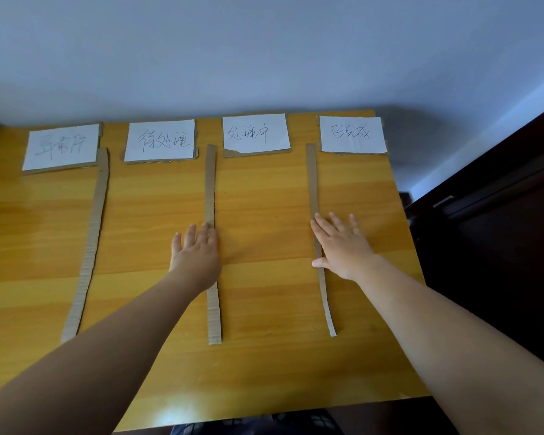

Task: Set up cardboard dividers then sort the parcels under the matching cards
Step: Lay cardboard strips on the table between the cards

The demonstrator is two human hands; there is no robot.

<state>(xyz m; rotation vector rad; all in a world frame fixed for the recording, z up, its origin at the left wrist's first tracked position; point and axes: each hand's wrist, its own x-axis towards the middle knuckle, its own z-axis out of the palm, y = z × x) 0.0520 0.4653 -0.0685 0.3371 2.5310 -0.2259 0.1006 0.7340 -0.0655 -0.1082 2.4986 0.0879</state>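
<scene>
Worktop (264, 189): yellow-orange wood grain, its far edge against a pale wall (264, 51); a dark cabinet (500, 230) stands to its right.
Cards: four white paper sheets on cardboard backing lie in a row along the far edge, each bearing handwritten characters. From the left they are the first card (62, 147), second card (161, 140), third card (255, 131) and fourth card (352, 134).
Left divider (91, 233): a long corrugated cardboard strip lies flat, its far end touching the right edge of the first card. It runs toward the near side with a slight leftward bend, and its near end meets the left forearm.
Middle divider (210, 183): a strip lies flat, starting between the second and third cards and running nearly straight toward the near side. Part of it is hidden beneath the left hand.
Right divider (313, 183): a narrower strip starts between the third and fourth cards and curves slightly rightward at its near end.
Left hand (197, 252): released, fingers straight, palm down on the middle divider and the worktop just left of it, grasping nothing.
Right hand (343, 246): released, fingers spread, palm down on the worktop just right of the right divider. The forefinger lies along the strip, the thumb reaches across it, and the hand grasps nothing.
Lanes: the three strips split the worktop into four, one beneath each card.
</scene>
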